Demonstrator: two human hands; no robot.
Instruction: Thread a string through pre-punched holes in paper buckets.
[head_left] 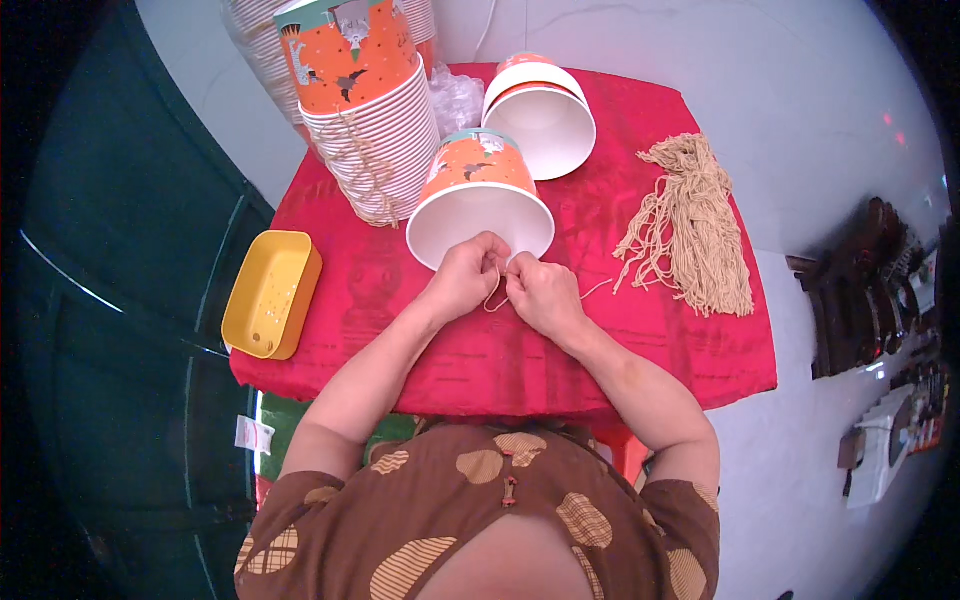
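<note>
A paper bucket (472, 172), orange and green outside and white inside, lies on its side with its mouth toward me. At the lower rim of that mouth, my left hand (465, 280) and my right hand (545, 297) meet with fingertips pinched close together. Both hold a thin beige string (597, 288); a small loop hangs between them and a loose tail sticks out to the right. The fingers hide how the string sits at the rim. Off to the right lies a thick bundle of beige string (700, 235).
A tall stack of nested buckets (375, 155) with strings down its side leans at the back left. More buckets (545, 130) lie behind the near one, beside a clear plastic bag (457, 100). A yellow box (270, 295) sits at the left edge of the red-covered table (480, 375).
</note>
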